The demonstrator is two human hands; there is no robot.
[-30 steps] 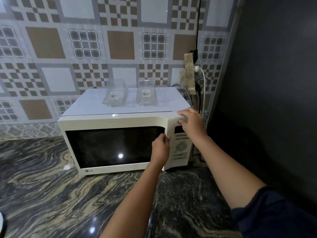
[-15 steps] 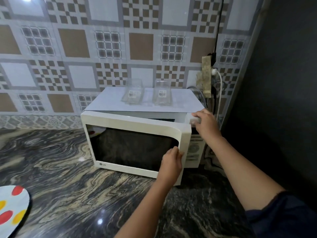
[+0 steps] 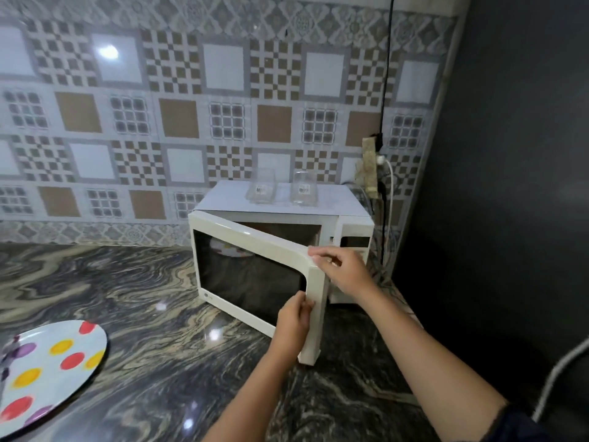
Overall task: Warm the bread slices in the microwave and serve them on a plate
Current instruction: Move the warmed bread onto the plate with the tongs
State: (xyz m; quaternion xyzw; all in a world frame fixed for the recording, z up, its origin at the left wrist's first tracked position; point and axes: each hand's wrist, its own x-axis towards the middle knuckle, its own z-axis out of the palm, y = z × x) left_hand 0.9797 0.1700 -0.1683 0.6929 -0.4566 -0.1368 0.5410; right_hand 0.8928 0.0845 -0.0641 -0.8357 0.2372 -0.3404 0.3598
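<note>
On my feed, left hand [image 3: 294,317] pinches the glossy cream door [image 3: 255,240] edge, right hand [image 3: 344,271] grips its top corner. One round dotted plate [image 3: 47,371] on the swirly marble worktop [image 3: 143,282], two clear tubs [image 3: 262,189] [image 3: 304,189].

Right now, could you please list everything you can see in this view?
microwave: one, cream, on the counter
microwave door: one, cream with dark window, partly open
clear containers: two, transparent, on top of the microwave
spotted plate: one, white with red, yellow, purple spots, counter lower left
counter: one, dark marbled stone, underneath
tiled wall: one, grey, white and brown, behind the microwave
socket strip: one, beige, wall right of the microwave
left hand: one, grips the door's free edge, low
right hand: one, grips the door's upper corner
</note>
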